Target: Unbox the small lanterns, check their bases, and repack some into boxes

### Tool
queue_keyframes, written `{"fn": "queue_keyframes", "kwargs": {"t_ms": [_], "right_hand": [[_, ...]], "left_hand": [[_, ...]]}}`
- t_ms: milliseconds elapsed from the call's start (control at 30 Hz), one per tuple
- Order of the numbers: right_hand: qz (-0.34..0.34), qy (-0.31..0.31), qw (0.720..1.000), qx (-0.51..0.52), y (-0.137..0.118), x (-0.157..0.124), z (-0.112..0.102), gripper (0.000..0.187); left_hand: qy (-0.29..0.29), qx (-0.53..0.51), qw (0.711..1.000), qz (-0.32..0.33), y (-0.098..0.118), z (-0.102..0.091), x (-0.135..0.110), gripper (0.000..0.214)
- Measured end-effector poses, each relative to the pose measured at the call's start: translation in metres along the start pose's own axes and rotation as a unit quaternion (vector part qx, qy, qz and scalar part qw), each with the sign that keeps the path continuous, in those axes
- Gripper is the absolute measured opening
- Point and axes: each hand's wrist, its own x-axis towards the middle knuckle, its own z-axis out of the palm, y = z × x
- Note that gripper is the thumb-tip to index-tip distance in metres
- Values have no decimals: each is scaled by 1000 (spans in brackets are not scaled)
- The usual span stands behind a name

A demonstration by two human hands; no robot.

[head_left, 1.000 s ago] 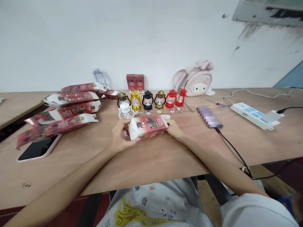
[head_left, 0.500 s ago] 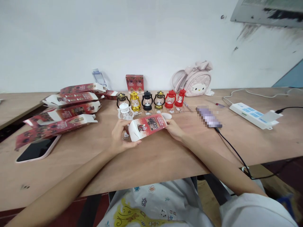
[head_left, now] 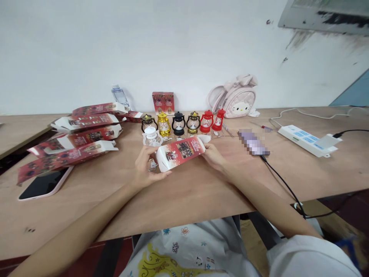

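Note:
A red printed cardboard box (head_left: pixel 184 153) is held tilted above the table between both hands. My left hand (head_left: pixel 145 167) grips its white end, thumb below and fingers above. At the other end my right hand (head_left: pixel 213 156) holds the box beside a raised white flap (head_left: pixel 205 138); some of its fingers are hidden behind the box. Just beyond the left hand stands a white mini lantern (head_left: pixel 152 136). Behind it is a row of small lanterns: a gold one (head_left: pixel 164 125), a black one (head_left: pixel 178 124), a red one (head_left: pixel 206 122) and others.
Flattened and partly opened red boxes (head_left: pixel 89 122) pile up at left, over a phone (head_left: pixel 46 184). Two closed boxes (head_left: pixel 163 103) lean on the wall. A pink bag (head_left: pixel 239 100), a charging phone (head_left: pixel 253 143) and a power strip (head_left: pixel 307 139) occupy the right side.
The box has turned slightly in my hands, and its white end looks more closed over. Both hands stay at nearly the same place; the view has shifted a little.

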Motion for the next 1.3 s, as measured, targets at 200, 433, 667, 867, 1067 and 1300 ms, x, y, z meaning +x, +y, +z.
{"fn": "queue_keyframes", "kwargs": {"t_ms": [200,433,667,867,1067,1300], "right_hand": [[-70,84,993,53,-22,4,-21,19],[-109,224,963,104,-35,17,-57,22],[-251,364,891,-106,-42,20,-73,30],[-344,301,813,-360,-43,5,-54,30],[-301,320,816,-375,-39,7,-57,33],[-376,353,736,-438,-33,-5,-43,34]], "left_hand": [[39,-16,997,-70,1,-1,1,58],[89,35,993,-64,-3,-3,3,59],[77,151,985,10,-3,-7,2,66],[13,155,975,157,2,-5,1,70],[-11,123,985,124,1,-1,-1,66],[-18,191,974,119,3,0,-1,57]]}}
